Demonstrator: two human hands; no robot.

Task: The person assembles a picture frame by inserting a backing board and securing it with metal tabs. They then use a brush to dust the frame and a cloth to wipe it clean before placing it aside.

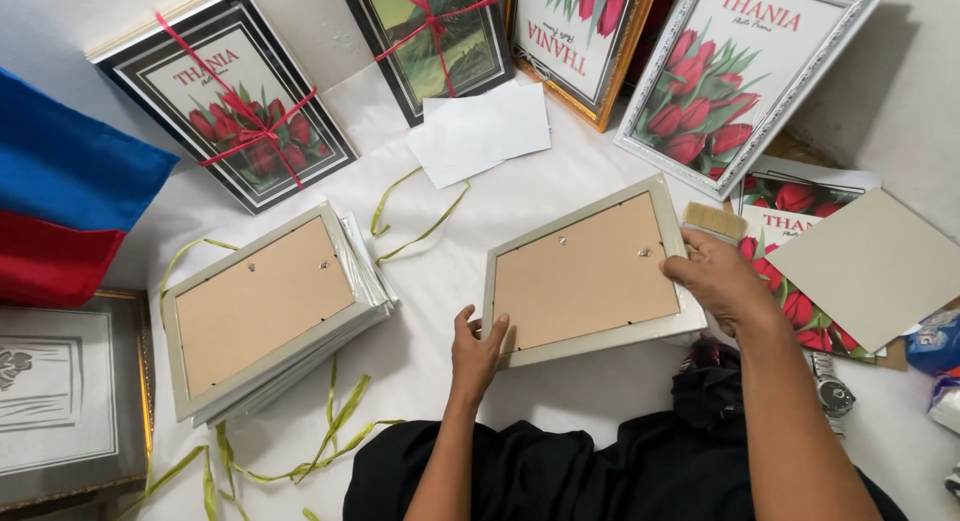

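**Face-down frame steadied between two hands**

Lying face down on the white sheet [560,171], just ahead of the lap: a silver picture frame [590,276], brown backing board up, tilted a little so its right end sits farther away. Held at two points. Left hand [476,349] resting on the lower left corner, fingers stretched flat and slightly spread over the rim, nothing enclosed in it. Right hand [715,279] curled over the right edge, fingers closed around a flat paintbrush [714,221] whose pale bristles stick out just beyond the frame's upper right corner.

To the left, well apart: a stack of similar silver frames [270,311], also backs up, fanned unevenly. Around and beneath it, loose strands of green ribbon [335,426]. Between stack and held frame, more ribbon curling near two white sheets of paper [480,131].

Propped along the far side: a black frame with a tulip print tied in red ribbon [230,101], a dark frame with a landscape print [430,36] likewise tied, a gold frame [580,36], and an ornate silver frame with tulips [735,76]. At right, a grey board [870,266] lying over loose tulip prints [790,206], and a wristwatch [830,386] beside the right forearm. Far left: blue and red cloth [60,196] above a grey framed piece [65,391].
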